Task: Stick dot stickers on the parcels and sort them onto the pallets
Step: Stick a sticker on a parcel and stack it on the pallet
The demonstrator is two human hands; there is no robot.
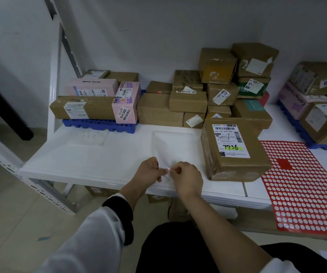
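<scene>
Both hands meet at the front edge of the counter [79,154], over the near corner of a flat white mailer [174,142].
- Left hand [150,170]: fingers curled, pinching that corner, which is lifted slightly.
- Right hand [186,176]: thumb and forefinger pinch the same corner, tips touching the left hand's.
- Small white bit [168,170] between the fingertips. It could be a sticker or just the mailer's edge; white on white, can't tell.
- The mailer sits at counter centre, its far end near the pile of brown boxes [158,111] at the back.
- Just right of the mailer is a brown box [235,168] with a shipping label on top, highlighted in yellow.
- The box's near right corner overlaps the red sticker sheet [300,186], which overhangs the counter's front edge.
- Left pallet [99,125]: blue, back left, carrying pink and brown parcels.
- Right pallet [326,148]: blue, far right, also stacked.
</scene>
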